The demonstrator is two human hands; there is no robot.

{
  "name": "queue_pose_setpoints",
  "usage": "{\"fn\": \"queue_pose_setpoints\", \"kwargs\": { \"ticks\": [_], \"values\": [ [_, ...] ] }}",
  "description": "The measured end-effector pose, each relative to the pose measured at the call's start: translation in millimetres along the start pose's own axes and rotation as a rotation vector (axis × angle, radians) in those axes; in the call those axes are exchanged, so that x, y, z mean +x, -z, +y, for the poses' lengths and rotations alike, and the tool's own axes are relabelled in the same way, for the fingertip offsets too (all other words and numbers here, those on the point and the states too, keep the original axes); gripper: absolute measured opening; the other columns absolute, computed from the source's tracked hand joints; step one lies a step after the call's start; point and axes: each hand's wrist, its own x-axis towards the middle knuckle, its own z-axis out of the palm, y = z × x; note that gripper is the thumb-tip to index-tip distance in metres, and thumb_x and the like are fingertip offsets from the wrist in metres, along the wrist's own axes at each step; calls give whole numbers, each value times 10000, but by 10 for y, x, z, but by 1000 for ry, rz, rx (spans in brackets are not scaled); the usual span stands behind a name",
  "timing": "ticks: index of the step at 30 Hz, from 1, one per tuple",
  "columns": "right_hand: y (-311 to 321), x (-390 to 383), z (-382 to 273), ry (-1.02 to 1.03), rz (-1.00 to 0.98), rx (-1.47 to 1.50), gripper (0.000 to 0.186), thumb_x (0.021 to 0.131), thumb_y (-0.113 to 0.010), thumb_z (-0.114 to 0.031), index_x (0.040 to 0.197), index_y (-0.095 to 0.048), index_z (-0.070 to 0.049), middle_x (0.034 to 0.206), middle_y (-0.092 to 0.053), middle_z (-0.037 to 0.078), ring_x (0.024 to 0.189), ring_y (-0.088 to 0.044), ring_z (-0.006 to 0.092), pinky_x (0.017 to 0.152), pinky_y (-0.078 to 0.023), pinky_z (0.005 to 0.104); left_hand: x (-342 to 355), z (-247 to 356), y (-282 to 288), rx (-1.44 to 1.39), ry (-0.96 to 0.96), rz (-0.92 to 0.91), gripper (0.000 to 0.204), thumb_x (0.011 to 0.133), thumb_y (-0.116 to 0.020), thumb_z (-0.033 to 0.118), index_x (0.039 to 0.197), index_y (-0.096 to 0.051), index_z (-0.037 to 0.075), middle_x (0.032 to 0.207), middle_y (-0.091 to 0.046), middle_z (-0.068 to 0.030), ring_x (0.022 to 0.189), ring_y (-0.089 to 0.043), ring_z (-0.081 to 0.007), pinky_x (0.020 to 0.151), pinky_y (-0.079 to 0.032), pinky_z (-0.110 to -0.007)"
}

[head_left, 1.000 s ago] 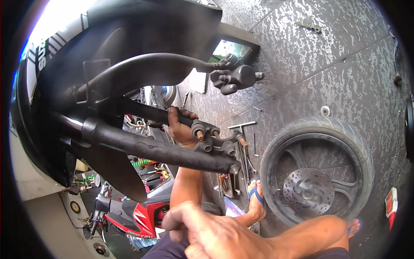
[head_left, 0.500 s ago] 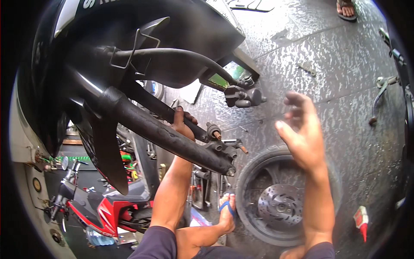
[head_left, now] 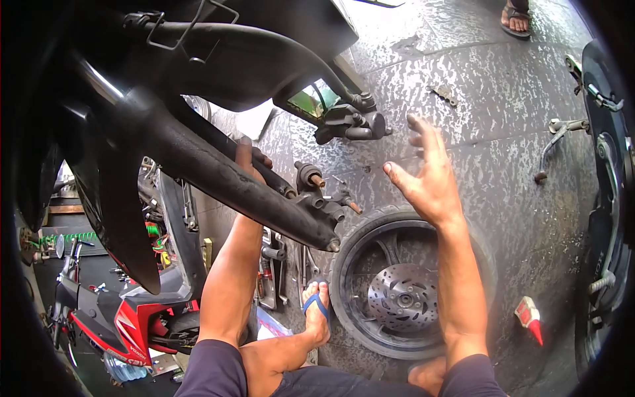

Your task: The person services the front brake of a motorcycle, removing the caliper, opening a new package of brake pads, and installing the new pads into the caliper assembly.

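My left hand (head_left: 250, 159) is wrapped around the far black fork leg (head_left: 278, 182) of a motorcycle front end, partly hidden behind the near fork leg (head_left: 218, 178). My right hand (head_left: 426, 175) hovers open with fingers spread above the floor, past the rim of a loose wheel (head_left: 397, 291) with a brake disc that lies flat below it. A black brake caliper (head_left: 350, 122) hangs on its hose just left of that hand. The black front mudguard (head_left: 119, 198) fills the left of the picture.
My foot in a blue sandal (head_left: 317, 308) rests beside the wheel. Hand tools (head_left: 274, 274) lie on the wet concrete floor (head_left: 503, 165). A red and white bottle (head_left: 529, 317) lies at right. Another motorcycle (head_left: 602, 198) stands at far right, a red one (head_left: 126, 317) at lower left. Someone's sandalled foot (head_left: 519, 16) is at top.
My right hand rose from my knee and now reaches forward, open, over the wheel. My left hand stays on the fork leg. The view has shifted down and nearer.
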Motion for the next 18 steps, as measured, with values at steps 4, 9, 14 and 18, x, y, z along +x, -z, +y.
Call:
{"fn": "queue_pose_setpoints", "kwargs": {
  "ticks": [4, 9, 14, 18],
  "values": [
    [38, -157, 31, -115, -15, -72, 548, 810, -730, -128, 1300, -536, 20, 1199, -595, 213, 1001, -621, 320, 869, -512, 399, -69, 53, -89, 3, 40, -92, 302, 912, -682, 370, 804, -533, 130, 639, -511, -9, 552, -533, -146, 556, -455, -294],
    [391, -990, -28, -146, -244, -193, 209, 873, -670, -132, 1024, -638, 11, 931, -665, 193, 876, -663, 346, 801, -524, 408, 800, -581, 515, -239, -16, -376, 257, 954, -630, 318, 832, -559, 103, 730, -578, -33, 642, -578, -169, 612, -474, -308],
    [1354, -2451, -313, -651, -308, -462, 190, 861, -668, -156, 920, -649, 24, 790, -665, 191, 744, -673, 300, 708, -519, 403, 424, -385, 107, 101, -781, -345, 221, 942, -552, 136, 1038, -675, -21, 993, -722, -131, 912, -671, -298, 842, -504, -388],
    [1904, -3724, -421, -998, -60, -573, 144, 856, -660, -97, 877, -660, 46, 778, -689, 135, 739, -656, 167, 688, -531, 346, 336, -179, 30, 405, -1158, -165, 180, 944, -592, 147, 992, -648, -17, 812, -674, -71, 719, -634, -206, 680, -501, -342]
  ]
}}
